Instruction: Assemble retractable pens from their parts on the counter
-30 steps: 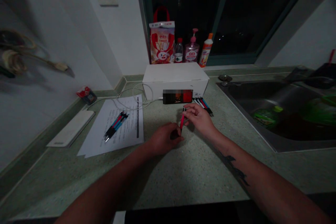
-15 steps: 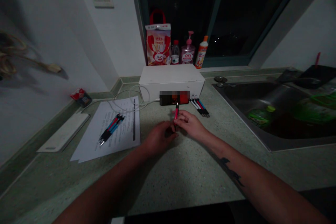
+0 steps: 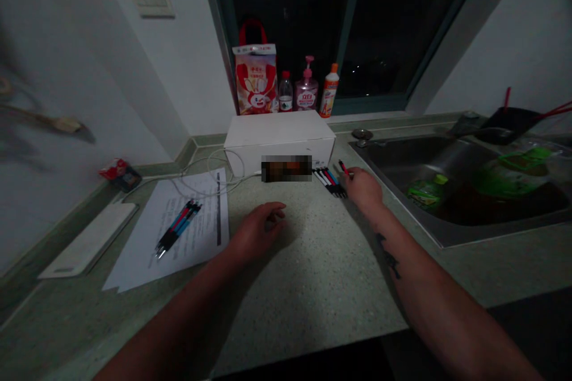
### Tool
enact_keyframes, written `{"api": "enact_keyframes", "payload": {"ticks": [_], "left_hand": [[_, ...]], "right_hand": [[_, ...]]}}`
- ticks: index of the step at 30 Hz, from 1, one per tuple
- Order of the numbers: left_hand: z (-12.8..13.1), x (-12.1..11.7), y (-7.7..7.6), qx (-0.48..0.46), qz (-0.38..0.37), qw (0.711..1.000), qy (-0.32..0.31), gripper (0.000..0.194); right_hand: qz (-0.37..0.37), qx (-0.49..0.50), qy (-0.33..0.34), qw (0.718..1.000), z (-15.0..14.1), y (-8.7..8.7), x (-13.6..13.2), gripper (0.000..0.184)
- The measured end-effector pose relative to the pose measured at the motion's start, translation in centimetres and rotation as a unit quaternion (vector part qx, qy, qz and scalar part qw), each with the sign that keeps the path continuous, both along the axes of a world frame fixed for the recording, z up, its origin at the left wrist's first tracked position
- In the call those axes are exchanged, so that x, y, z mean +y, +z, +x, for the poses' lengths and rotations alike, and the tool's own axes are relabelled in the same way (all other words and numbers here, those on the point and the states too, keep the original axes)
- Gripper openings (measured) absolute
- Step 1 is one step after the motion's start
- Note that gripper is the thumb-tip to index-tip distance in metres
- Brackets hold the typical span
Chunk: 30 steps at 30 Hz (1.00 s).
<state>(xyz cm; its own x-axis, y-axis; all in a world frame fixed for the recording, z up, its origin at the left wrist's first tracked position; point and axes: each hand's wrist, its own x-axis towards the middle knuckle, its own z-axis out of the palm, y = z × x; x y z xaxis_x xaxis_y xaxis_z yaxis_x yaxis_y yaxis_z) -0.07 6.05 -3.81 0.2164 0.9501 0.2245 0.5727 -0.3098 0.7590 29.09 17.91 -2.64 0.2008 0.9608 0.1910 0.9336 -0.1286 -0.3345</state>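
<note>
Between the fingers of my right hand [image 3: 364,189] is a red pen [image 3: 343,167] with a black tip end, pointing up and away. That hand is just right of a row of pens [image 3: 329,181] lying side by side on the counter, with white, red, blue and black showing. My left hand [image 3: 261,227] rests near the counter's middle, empty, its fingers loosely curled and apart from the thumb. On the printed sheets [image 3: 210,208] to the left lies another bunch of pens [image 3: 179,227], red, blue and black.
Behind the pens stands a white box [image 3: 279,131], with a pixelated phone-like object [image 3: 286,168] leaning on it and a white cable [image 3: 214,193]. A sink [image 3: 402,214] lies right. A bag [image 3: 257,80] and several bottles [image 3: 306,92] line the window. A white slab [image 3: 92,241] lies left.
My right hand has carried the red pen away from my left hand, rightward to the row of pens. My left hand has let go of it and stays near the middle. The view has shifted slightly.
</note>
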Motion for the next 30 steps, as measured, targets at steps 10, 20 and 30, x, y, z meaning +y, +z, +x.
{"api": "enact_keyframes", "payload": {"ticks": [10, 20, 30], "left_hand": [[-0.3, 0.2, 0.6, 0.001, 0.004, 1.0, 0.013, 0.032], [-1.0, 0.8, 1.1, 0.039, 0.009, 0.997, 0.068, 0.03], [-8.5, 1.3, 4.7, 0.463, -0.079, 0.819, 0.33, 0.044]], "right_hand": [[-0.018, -0.014, 0.039, 0.999, -0.1, -1.2, 0.8, 0.036], [0.003, 0.007, 0.065, 0.998, -0.5, -1.8, 1.1, 0.034], [0.035, 0.0, 0.072, 0.997, -1.3, -0.4, 0.0, 0.033]]}}
